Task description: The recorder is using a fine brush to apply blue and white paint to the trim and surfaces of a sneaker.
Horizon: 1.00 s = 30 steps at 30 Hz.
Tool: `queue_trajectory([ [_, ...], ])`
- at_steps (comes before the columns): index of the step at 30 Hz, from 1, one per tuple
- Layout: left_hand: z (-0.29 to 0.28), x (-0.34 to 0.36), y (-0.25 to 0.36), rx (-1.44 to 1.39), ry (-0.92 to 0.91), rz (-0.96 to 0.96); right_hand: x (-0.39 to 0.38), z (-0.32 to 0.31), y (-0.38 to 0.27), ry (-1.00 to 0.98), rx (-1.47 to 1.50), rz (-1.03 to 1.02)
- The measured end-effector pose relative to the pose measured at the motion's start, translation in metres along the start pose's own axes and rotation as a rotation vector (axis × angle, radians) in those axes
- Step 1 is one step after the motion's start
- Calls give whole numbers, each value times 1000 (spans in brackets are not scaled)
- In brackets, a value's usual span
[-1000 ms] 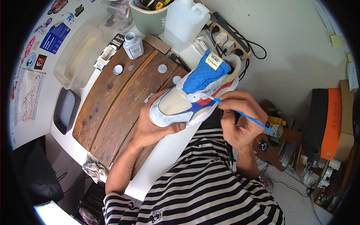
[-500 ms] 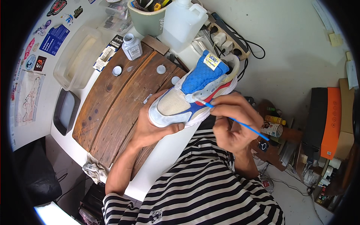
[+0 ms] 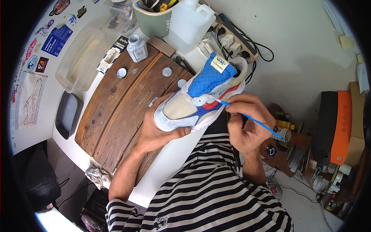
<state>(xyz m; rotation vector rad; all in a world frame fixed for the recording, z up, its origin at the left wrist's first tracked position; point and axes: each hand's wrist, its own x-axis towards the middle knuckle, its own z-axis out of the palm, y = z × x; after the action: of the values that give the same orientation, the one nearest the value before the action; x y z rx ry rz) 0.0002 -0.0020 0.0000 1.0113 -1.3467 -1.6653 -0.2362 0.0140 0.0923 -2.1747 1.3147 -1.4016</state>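
My left hand (image 3: 148, 129) is closed round the toe end of a sneaker (image 3: 179, 107), thumb along the near side of its sole. The shoe has a cream mesh toe, pale grey-blue overlays, a bright blue tongue and red and dark blue side panels. Its toe points toward me and to the left. Between the thumb and fingers of my right hand (image 3: 249, 121) is a slim blue paintbrush (image 3: 262, 125). The pale brush tip meets the shoe's side beside the lace-hole strip. An uncapped bottle (image 3: 137, 49) of greyish liquid stands on the wooden board.
The slatted wooden board (image 3: 112, 104) bears a white cap (image 3: 121, 72) and small pale discs. Beyond it are a box (image 3: 112, 56), a clear plastic tub (image 3: 79, 58), a green bin (image 3: 154, 23), a translucent jug (image 3: 189, 27) and a power strip (image 3: 235, 36). A crumpled rag (image 3: 96, 173) hangs at the board's near corner.
My right hand has shifted slightly right, taking the brush tip from the front of the lace-hole strip farther back along the shoe's side. The left hand and shoe have barely moved.
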Motion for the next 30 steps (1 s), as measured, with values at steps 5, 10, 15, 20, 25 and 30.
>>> queue_trajectory([
  [5, 0, 0, -1, -24, -1, 1, -1, 7, -10, -14, 27, -6],
  [10, 0, 1, 3, 7, -2, 4, -8, -1, -1, 32, 23, 83],
  [15, 0, 0, 1, 4, -9, 6, -7, 5, -11, -8, 78, 33],
  [20, -1, 0, 2, 24, -8, 9, -8, -2, -4, -29, 36, 71],
  [25, 0, 0, -1, 4, -3, 4, -6, 1, -10, -4, 62, 34],
  [30, 0, 1, -1, -13, -4, -1, -11, -4, 1, 19, 15, 54],
])
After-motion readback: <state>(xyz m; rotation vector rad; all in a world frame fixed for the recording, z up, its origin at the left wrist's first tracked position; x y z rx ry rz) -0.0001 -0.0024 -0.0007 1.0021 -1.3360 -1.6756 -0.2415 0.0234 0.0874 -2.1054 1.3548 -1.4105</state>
